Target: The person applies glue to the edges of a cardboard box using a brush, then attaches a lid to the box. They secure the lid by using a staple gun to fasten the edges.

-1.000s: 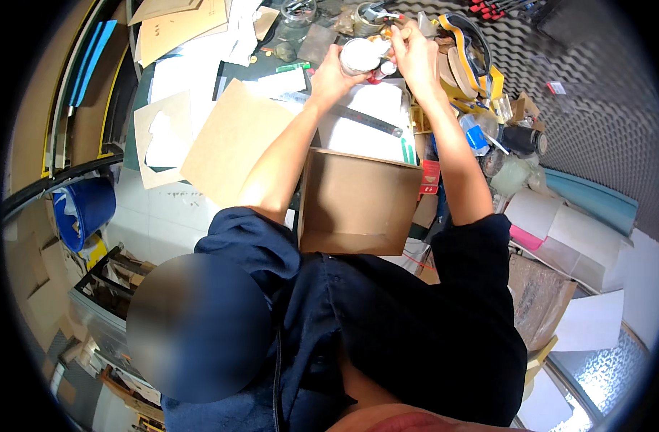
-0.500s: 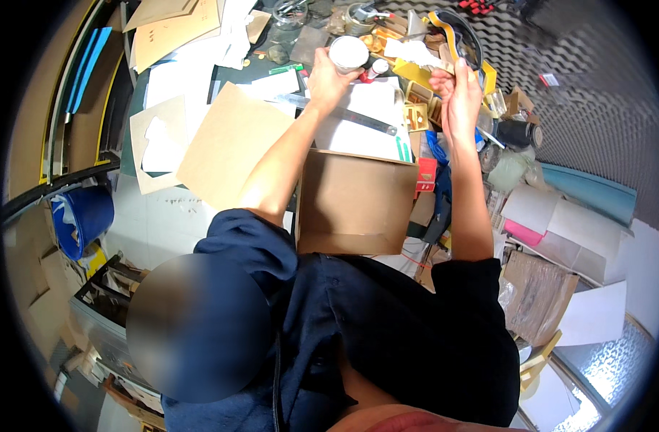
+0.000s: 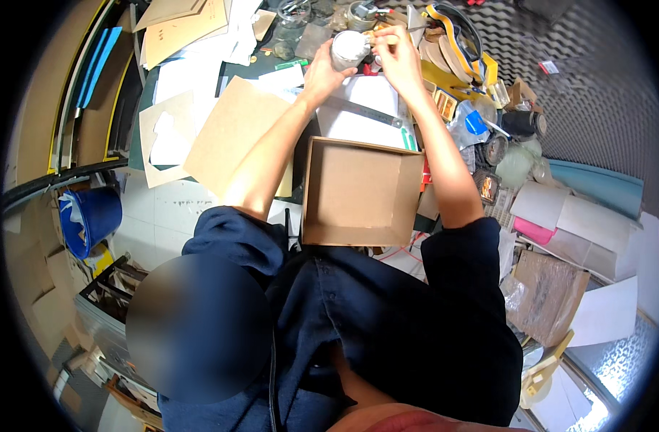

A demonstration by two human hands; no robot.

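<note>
At the far side of the table, my left hand is wrapped round the side of a jar with white at its top. My right hand has come up to the jar's right side, its fingers pinched on a small brownish piece at the rim. Its kind is too small to make out. Nearer my body stands an open cardboard box, its inside bare. Between box and jar, a metal ruler lies across white paper.
Brown card sheets and papers cover the table's left. To the right are a yellow tray with tape rolls, small boxes, jars and plastic bags. A blue bin stands at the left, below the table.
My right hand has moved left from above the yellow tray to the jar. The white piece that lay over the tray is gone from there. My left hand stays on the jar.
</note>
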